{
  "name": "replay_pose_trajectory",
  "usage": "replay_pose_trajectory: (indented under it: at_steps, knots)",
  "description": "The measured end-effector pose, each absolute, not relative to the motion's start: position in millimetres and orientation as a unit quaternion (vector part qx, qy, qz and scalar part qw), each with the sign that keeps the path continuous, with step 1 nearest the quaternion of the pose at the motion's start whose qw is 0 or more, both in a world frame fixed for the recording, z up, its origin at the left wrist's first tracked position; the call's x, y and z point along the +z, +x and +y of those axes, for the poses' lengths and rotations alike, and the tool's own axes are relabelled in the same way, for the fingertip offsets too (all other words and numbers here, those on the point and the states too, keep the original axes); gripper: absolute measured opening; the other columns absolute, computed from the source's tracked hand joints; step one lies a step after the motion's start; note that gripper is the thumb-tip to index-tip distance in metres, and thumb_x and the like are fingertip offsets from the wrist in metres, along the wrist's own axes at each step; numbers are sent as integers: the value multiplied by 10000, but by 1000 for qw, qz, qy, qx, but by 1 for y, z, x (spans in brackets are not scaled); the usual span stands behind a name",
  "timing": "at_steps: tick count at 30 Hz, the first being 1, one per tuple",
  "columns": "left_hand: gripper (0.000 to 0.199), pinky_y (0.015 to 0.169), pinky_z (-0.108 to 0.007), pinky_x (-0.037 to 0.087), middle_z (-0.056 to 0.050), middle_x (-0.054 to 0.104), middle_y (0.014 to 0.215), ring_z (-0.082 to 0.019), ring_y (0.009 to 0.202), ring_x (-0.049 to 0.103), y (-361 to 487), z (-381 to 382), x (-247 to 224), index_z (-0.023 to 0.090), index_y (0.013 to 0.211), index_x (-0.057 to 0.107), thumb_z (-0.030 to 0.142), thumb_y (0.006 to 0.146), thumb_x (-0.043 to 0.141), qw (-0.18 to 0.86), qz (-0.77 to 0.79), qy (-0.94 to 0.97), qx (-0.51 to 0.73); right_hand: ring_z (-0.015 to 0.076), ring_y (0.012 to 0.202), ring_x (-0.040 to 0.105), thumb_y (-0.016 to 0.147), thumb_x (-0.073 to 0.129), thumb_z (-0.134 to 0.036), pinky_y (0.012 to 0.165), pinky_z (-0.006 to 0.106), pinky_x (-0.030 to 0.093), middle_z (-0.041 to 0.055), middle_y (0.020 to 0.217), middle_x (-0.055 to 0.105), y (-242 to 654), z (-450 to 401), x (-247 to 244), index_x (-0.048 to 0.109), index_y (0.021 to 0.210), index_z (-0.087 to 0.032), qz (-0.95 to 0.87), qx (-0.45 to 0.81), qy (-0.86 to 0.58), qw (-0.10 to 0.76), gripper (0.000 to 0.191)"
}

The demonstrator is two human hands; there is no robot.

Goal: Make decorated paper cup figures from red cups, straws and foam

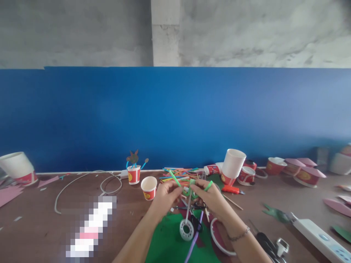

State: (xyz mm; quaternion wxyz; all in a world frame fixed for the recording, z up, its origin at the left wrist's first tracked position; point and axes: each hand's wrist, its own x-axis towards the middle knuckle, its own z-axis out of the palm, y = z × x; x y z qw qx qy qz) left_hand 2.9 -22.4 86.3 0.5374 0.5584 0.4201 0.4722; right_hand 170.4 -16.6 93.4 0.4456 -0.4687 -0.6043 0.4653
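Note:
My left hand [168, 195] is closed, fingers pinched on a bent green straw-like strip [174, 178]. My right hand [207, 195] pinches the same green strip, whose other end curls up beside the index finger. From between the hands a narrow length of white tape [188, 206] runs down to a tape roll [186, 229] hanging over green paper [164, 237]. The fingers partly hide where tape and strip meet. A purple strip [195, 237] and black-handled scissors [201, 205] lie just below the hands.
Coloured sticks [178, 173] lie behind my hands. Around them stand paper cups [148, 188], a decorated cup [134, 175] and a tall cup stack [233, 164]. An orange cutter [230, 189], a white ring [219, 241], a power strip [320, 237] and a white cable [59, 193] are also there.

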Motion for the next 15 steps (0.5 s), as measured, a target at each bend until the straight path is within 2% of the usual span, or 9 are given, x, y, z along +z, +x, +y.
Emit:
replay_pose_trajectory:
  at_steps: [3,6,10,15]
  knots:
    - [261,556,-206,432,-4,627,627,-111,563,549,0,-20,90,133,758,639,392,725,642,503,425,540,524,70,422,430,748,595,-412,407,191,344,-56,532,436,172,-16,93,524,661,-171,-591,468,-474,454,266]
    - [270,626,-246,477,-43,681,724,-159,665,610,0,-19,88,128,817,672,385,741,634,465,429,555,540,67,426,417,761,586,-352,410,185,335,-57,511,434,168,-17,91,533,647,-167,-631,458,-461,424,225]
    - [221,787,-319,503,-73,717,900,-220,868,644,3,-18,76,159,916,708,290,769,607,415,407,617,530,73,437,413,763,585,-306,409,190,340,-49,524,463,160,-18,86,606,726,-160,-671,431,-446,407,152]
    - [246,849,-355,506,-75,705,1000,-226,934,641,4,-20,73,198,982,710,278,802,563,414,374,660,504,71,413,397,763,599,-409,386,194,324,-53,500,432,158,-16,82,560,634,-161,-653,431,-453,427,282]
